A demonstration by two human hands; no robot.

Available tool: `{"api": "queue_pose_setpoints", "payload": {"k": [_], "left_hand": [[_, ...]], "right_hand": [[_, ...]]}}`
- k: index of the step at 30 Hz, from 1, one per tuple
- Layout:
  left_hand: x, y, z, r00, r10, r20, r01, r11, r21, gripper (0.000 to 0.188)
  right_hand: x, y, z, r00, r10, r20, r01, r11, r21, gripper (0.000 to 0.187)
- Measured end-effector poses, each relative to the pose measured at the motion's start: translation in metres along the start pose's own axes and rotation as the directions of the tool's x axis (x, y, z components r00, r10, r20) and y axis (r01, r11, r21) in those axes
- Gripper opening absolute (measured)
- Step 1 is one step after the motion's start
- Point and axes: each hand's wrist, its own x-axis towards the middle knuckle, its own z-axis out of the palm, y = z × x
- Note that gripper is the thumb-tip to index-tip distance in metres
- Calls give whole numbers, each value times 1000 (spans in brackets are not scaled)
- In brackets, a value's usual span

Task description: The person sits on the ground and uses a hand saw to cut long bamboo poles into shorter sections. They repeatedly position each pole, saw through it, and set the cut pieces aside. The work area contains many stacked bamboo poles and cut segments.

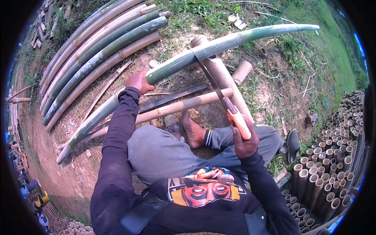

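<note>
A long green bamboo pole runs slantwise in front of me, from low on the left to far right. My left hand is wrapped over it left of the middle, pressing from above. In my right hand is a hand saw, held by its orange handle. The saw's dark blade reaches up and left to the pole, its far part touching the bamboo at a cut line. Under the pole, a thick bamboo post props it near the cut.
Several bamboo poles lie side by side at the far left. Another bamboo pole crosses low before my bare foot. Many short cut bamboo tubes stand upright at the right. A dark sandal lies beside my knee.
</note>
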Motion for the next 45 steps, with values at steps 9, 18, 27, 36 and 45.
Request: {"api": "queue_pose_setpoints", "payload": {"k": [9,18,27,36,45], "left_hand": [[-4,3,-6,1000,-14,10,15,999,-42,82],[-1,-2,0,999,40,-27,-42,997,-59,73],[-4,4,-6,1000,-13,-8,13,999,-39,79],[-2,1,1,1000,10,-6,-10,1000,-16,82],[-5,6,-10,1000,-1,-26,0,1000,-31,81]], "right_hand": [[187,25,133,999,47,-14,-48,981,-187,44],[-21,-18,-10,999,38,-26,-38,999,-10,49],[195,28,137,995,102,-2,-98,956,-276,41],[-25,-10,-7,1000,-16,-20,14,994,-107,48],[198,19,132,989,147,28,-134,953,-272,41]]}}
